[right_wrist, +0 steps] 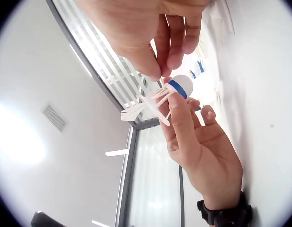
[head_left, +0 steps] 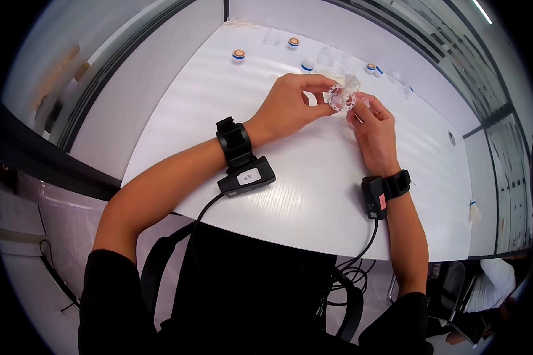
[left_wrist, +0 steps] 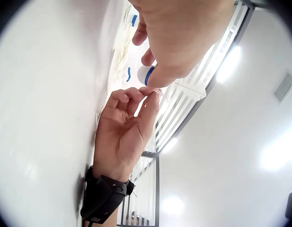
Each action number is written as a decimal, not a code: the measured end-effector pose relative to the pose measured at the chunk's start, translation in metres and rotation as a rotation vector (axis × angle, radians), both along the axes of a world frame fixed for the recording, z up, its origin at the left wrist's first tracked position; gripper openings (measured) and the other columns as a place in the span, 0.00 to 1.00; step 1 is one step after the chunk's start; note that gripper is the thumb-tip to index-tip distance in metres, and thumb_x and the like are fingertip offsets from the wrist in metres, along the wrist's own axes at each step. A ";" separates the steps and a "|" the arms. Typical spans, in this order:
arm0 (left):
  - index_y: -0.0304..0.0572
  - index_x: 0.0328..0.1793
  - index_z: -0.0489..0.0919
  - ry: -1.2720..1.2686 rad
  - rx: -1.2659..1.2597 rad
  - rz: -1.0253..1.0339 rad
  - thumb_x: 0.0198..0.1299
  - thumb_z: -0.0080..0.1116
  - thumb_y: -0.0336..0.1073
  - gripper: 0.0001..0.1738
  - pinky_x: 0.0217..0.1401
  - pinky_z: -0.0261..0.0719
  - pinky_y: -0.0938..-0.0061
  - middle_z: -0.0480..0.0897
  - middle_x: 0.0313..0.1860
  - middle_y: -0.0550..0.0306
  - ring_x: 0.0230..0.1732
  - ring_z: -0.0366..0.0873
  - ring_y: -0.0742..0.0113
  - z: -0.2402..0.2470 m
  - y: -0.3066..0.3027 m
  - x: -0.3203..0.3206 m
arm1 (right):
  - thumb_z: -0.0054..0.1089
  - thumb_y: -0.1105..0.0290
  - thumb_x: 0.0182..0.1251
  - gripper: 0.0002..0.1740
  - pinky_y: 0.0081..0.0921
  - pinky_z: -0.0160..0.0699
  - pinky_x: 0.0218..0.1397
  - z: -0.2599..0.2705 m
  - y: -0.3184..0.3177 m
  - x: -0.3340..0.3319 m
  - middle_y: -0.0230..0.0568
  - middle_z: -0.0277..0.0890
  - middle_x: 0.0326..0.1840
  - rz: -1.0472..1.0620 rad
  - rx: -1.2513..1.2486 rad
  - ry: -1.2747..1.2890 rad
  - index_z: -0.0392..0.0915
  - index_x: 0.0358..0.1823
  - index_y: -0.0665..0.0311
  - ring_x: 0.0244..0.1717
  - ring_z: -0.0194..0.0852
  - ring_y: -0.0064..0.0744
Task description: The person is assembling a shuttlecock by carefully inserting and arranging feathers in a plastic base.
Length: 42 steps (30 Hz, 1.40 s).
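A shuttlecock (head_left: 341,99) with a white cap, a blue band and pale feathers is held up between both hands above the table. My left hand (head_left: 287,111) grips it near the banded cap, thumb and fingers round it, as the right wrist view shows. On its other side my right hand (head_left: 378,133) has thumb and fingertips pinched together at the feather shafts. In the left wrist view the white cap (left_wrist: 143,74) shows beside the left thumb, with the right fingertips close below. The left fingers partly hide the skirt.
Round pieces with orange-brown tops, one at the back left (head_left: 238,55) and another farther back (head_left: 294,42), stand on the white table (head_left: 290,195). Clear plastic pieces (head_left: 331,56) lie along the back. Another shuttlecock (head_left: 474,212) is at the right edge. Partitions border the table.
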State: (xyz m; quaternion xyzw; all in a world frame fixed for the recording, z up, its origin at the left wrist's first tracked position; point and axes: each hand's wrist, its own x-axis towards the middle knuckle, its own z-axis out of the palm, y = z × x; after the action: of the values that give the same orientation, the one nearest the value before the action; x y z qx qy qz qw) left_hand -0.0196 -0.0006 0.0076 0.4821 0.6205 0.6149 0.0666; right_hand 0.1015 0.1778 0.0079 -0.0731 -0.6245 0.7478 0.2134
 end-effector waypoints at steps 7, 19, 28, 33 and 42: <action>0.34 0.57 0.88 -0.033 0.043 0.077 0.57 0.74 0.33 0.21 0.34 0.74 0.79 0.89 0.39 0.58 0.32 0.76 0.77 -0.001 0.002 -0.003 | 0.68 0.71 0.73 0.13 0.22 0.74 0.51 0.003 0.000 0.001 0.36 0.82 0.46 -0.070 -0.096 -0.001 0.84 0.53 0.72 0.43 0.74 0.23; 0.33 0.60 0.84 -0.075 0.049 0.088 0.60 0.73 0.30 0.22 0.34 0.71 0.84 0.91 0.47 0.60 0.36 0.76 0.83 0.003 -0.001 -0.002 | 0.64 0.72 0.74 0.14 0.22 0.74 0.50 -0.002 0.012 -0.001 0.34 0.81 0.47 -0.102 -0.335 0.035 0.81 0.56 0.72 0.41 0.73 0.20; 0.36 0.56 0.86 -0.058 0.069 0.022 0.58 0.76 0.30 0.20 0.34 0.69 0.83 0.90 0.48 0.61 0.38 0.78 0.83 0.003 -0.001 0.000 | 0.68 0.68 0.73 0.12 0.23 0.70 0.46 0.007 -0.009 0.002 0.34 0.82 0.44 0.046 -0.063 0.040 0.84 0.52 0.68 0.39 0.72 0.20; 0.37 0.56 0.86 -0.058 0.088 0.010 0.59 0.76 0.30 0.19 0.34 0.69 0.83 0.91 0.47 0.61 0.38 0.77 0.83 0.001 -0.002 0.000 | 0.68 0.67 0.74 0.10 0.23 0.69 0.44 0.001 -0.001 0.001 0.33 0.82 0.45 0.011 -0.042 0.082 0.85 0.48 0.65 0.37 0.72 0.20; 0.39 0.58 0.87 -0.103 0.114 0.049 0.57 0.75 0.29 0.21 0.32 0.67 0.83 0.90 0.45 0.64 0.34 0.75 0.83 0.005 -0.002 0.002 | 0.67 0.69 0.73 0.09 0.23 0.68 0.44 0.006 -0.003 0.001 0.31 0.80 0.43 -0.019 -0.096 0.076 0.84 0.48 0.66 0.36 0.71 0.20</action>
State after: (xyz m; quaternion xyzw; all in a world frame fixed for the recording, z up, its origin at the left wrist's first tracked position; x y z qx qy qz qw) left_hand -0.0179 -0.0027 0.0129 0.4376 0.5919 0.6746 0.0561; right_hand 0.1026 0.1746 0.0137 -0.0608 -0.5786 0.7770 0.2404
